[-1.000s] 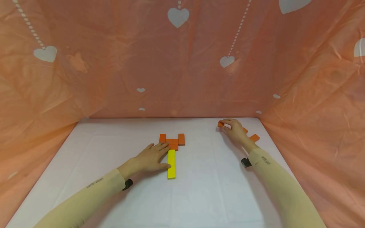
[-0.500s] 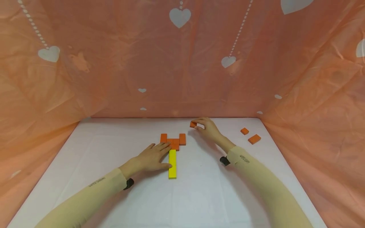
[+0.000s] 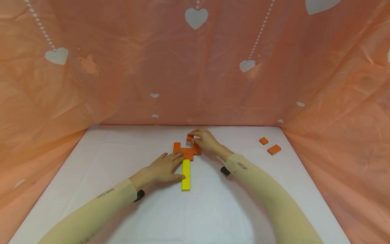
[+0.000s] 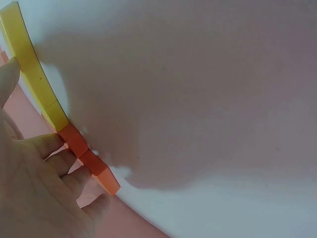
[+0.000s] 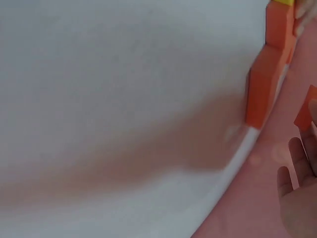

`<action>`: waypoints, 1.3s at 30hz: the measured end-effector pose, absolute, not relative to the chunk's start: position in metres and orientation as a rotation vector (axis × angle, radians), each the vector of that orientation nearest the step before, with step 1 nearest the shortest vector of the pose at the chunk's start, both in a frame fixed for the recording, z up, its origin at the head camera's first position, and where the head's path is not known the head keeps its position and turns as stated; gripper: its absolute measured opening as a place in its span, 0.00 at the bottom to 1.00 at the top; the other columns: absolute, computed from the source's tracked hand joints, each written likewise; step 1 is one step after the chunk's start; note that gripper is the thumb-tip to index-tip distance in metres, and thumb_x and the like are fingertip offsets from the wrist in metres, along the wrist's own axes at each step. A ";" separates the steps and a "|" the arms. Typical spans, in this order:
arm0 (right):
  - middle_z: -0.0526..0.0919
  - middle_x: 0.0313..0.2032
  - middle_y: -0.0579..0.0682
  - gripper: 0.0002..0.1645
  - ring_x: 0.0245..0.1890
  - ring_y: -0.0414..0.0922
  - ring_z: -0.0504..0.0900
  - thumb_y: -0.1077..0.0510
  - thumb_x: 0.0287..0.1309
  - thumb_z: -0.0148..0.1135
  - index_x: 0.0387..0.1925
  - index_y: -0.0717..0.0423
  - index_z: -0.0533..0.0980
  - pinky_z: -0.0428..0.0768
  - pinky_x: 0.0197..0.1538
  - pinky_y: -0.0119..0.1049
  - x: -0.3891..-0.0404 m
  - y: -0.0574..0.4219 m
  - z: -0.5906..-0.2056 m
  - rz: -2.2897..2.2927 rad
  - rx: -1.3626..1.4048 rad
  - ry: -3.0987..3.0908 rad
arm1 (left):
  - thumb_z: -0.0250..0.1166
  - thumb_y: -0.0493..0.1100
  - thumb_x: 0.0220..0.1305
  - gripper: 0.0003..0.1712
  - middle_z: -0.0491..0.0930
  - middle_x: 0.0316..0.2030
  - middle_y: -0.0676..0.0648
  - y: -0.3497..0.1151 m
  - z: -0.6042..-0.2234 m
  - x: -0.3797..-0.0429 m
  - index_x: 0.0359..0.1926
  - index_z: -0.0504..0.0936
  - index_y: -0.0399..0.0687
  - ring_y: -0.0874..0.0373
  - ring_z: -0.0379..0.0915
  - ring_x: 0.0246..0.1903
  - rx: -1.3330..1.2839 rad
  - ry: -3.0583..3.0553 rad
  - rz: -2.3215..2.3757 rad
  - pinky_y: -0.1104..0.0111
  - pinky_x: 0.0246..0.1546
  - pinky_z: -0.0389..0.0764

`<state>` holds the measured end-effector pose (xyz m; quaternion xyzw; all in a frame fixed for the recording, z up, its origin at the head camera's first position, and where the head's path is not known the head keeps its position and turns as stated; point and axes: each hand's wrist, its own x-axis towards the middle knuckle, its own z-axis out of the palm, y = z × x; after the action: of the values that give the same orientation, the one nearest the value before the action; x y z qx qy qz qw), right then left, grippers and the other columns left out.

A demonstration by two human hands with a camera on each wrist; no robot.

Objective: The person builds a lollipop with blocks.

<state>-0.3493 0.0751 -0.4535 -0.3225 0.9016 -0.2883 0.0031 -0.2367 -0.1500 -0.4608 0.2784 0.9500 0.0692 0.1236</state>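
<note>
Head view: pinching a small orange block (image 3: pixel 189 138) in the right hand (image 3: pixel 208 141), near the joined orange blocks (image 3: pixel 189 156); likely light, stiff, easiest held by opposite edges; left wrist: resting the left hand (image 4: pixel 44 183), loosely extended, against those blocks and the yellow bar (image 4: pixel 34 74); right wrist: holding the small orange block at the fingertips, apart from the others.

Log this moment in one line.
left hand: touches yellow bar, adjoining orange blocks; right hand: pinches orange block; two loose orange blocks: at right
</note>
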 end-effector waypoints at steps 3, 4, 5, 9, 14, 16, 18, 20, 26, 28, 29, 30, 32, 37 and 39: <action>0.82 0.60 0.57 0.20 0.65 0.57 0.75 0.61 0.72 0.63 0.62 0.58 0.81 0.71 0.72 0.52 -0.349 0.069 -0.456 -0.860 -1.039 2.815 | 0.58 0.72 0.70 0.53 0.52 0.82 0.44 -0.150 -0.461 -0.237 0.82 0.57 0.46 0.44 0.47 0.80 0.809 2.765 0.187 0.41 0.77 0.53; 0.83 0.60 0.57 0.20 0.65 0.56 0.75 0.61 0.72 0.63 0.62 0.58 0.81 0.71 0.72 0.52 -0.350 0.067 -0.457 -0.843 -1.048 2.813 | 0.58 0.72 0.70 0.53 0.52 0.82 0.44 -0.150 -0.460 -0.238 0.82 0.57 0.46 0.44 0.47 0.80 0.811 2.765 0.184 0.40 0.77 0.53; 0.83 0.60 0.56 0.19 0.65 0.56 0.75 0.60 0.73 0.63 0.62 0.58 0.81 0.71 0.72 0.51 -0.350 0.065 -0.458 -0.818 -1.057 2.813 | 0.59 0.72 0.70 0.53 0.52 0.82 0.44 -0.150 -0.461 -0.238 0.82 0.57 0.45 0.43 0.48 0.80 0.814 2.765 0.191 0.40 0.76 0.53; 0.84 0.58 0.55 0.19 0.62 0.55 0.77 0.58 0.73 0.63 0.61 0.57 0.82 0.73 0.70 0.51 -0.350 0.058 -0.461 -0.764 -1.074 2.798 | 0.58 0.72 0.70 0.53 0.52 0.82 0.44 -0.151 -0.461 -0.238 0.81 0.57 0.44 0.44 0.48 0.80 0.823 2.764 0.175 0.40 0.76 0.54; 0.84 0.58 0.54 0.19 0.60 0.53 0.77 0.58 0.74 0.62 0.61 0.57 0.82 0.74 0.68 0.50 -0.349 0.052 -0.464 -0.724 -1.061 2.788 | 0.58 0.72 0.70 0.53 0.52 0.81 0.43 -0.151 -0.460 -0.238 0.81 0.57 0.42 0.44 0.48 0.80 0.832 2.757 0.196 0.39 0.76 0.54; 0.84 0.58 0.54 0.19 0.60 0.53 0.77 0.58 0.74 0.61 0.61 0.57 0.82 0.74 0.68 0.50 -0.349 0.051 -0.466 -0.699 -1.054 2.795 | 0.58 0.72 0.70 0.54 0.52 0.82 0.44 -0.151 -0.460 -0.238 0.82 0.56 0.43 0.44 0.48 0.80 0.826 2.755 0.188 0.40 0.76 0.53; 0.83 0.59 0.55 0.19 0.60 0.54 0.77 0.58 0.74 0.61 0.61 0.57 0.82 0.74 0.68 0.50 -0.349 0.050 -0.467 -0.672 -1.046 2.802 | 0.57 0.73 0.70 0.54 0.51 0.82 0.45 -0.150 -0.460 -0.237 0.82 0.56 0.44 0.44 0.47 0.80 0.818 2.756 0.176 0.40 0.77 0.53; 0.83 0.59 0.55 0.18 0.61 0.54 0.78 0.59 0.74 0.62 0.61 0.58 0.82 0.74 0.69 0.50 -0.349 0.050 -0.467 -0.656 -1.038 2.802 | 0.57 0.74 0.69 0.54 0.51 0.82 0.45 -0.150 -0.461 -0.238 0.82 0.56 0.45 0.44 0.47 0.80 0.814 2.757 0.173 0.40 0.77 0.53; 0.84 0.59 0.54 0.18 0.60 0.53 0.78 0.58 0.75 0.60 0.61 0.56 0.83 0.74 0.69 0.50 -0.351 0.050 -0.468 -0.635 -1.040 2.800 | 0.58 0.73 0.70 0.54 0.51 0.82 0.45 -0.150 -0.460 -0.237 0.82 0.56 0.45 0.45 0.47 0.80 0.814 2.760 0.176 0.40 0.77 0.53; 0.84 0.59 0.54 0.18 0.60 0.53 0.78 0.58 0.76 0.59 0.61 0.55 0.82 0.74 0.68 0.50 -0.351 0.050 -0.468 -0.646 -1.036 2.804 | 0.58 0.72 0.70 0.54 0.51 0.82 0.45 -0.150 -0.459 -0.236 0.81 0.57 0.44 0.44 0.48 0.80 0.817 2.763 0.182 0.40 0.76 0.53; 0.84 0.58 0.54 0.19 0.60 0.53 0.78 0.58 0.76 0.59 0.62 0.56 0.82 0.74 0.68 0.50 -0.352 0.050 -0.468 -0.655 -1.031 2.810 | 0.59 0.72 0.70 0.53 0.52 0.82 0.44 -0.151 -0.458 -0.236 0.81 0.57 0.44 0.44 0.48 0.80 0.817 2.763 0.187 0.40 0.76 0.53; 0.85 0.58 0.54 0.19 0.59 0.54 0.79 0.58 0.75 0.59 0.62 0.56 0.82 0.75 0.67 0.50 -0.352 0.050 -0.468 -0.665 -1.020 2.817 | 0.59 0.72 0.70 0.53 0.52 0.82 0.44 -0.151 -0.458 -0.236 0.81 0.57 0.43 0.43 0.48 0.80 0.817 2.763 0.191 0.40 0.76 0.54; 0.85 0.57 0.54 0.20 0.59 0.54 0.79 0.59 0.75 0.60 0.63 0.57 0.81 0.75 0.67 0.50 -0.352 0.050 -0.469 -0.693 -0.993 2.830 | 0.59 0.71 0.70 0.53 0.52 0.82 0.43 -0.150 -0.458 -0.237 0.81 0.57 0.43 0.43 0.48 0.80 0.817 2.761 0.197 0.39 0.76 0.53; 0.87 0.54 0.55 0.18 0.58 0.54 0.80 0.59 0.73 0.62 0.60 0.57 0.83 0.75 0.67 0.50 -0.352 0.050 -0.470 -0.709 -0.947 2.872 | 0.59 0.71 0.69 0.53 0.51 0.82 0.43 -0.150 -0.458 -0.238 0.81 0.57 0.44 0.42 0.48 0.80 0.814 2.759 0.189 0.39 0.76 0.54; 0.87 0.53 0.54 0.16 0.57 0.53 0.81 0.59 0.73 0.62 0.58 0.57 0.84 0.76 0.66 0.50 -0.352 0.050 -0.471 -0.701 -0.944 2.883 | 0.59 0.72 0.69 0.53 0.51 0.82 0.44 -0.150 -0.458 -0.238 0.81 0.57 0.44 0.43 0.48 0.80 0.811 2.759 0.179 0.40 0.76 0.54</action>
<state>-0.3522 0.0496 -0.4709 -0.3031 0.9259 -0.2251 0.0140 -0.2378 -0.1502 -0.4581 0.2792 0.9494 0.0615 0.1296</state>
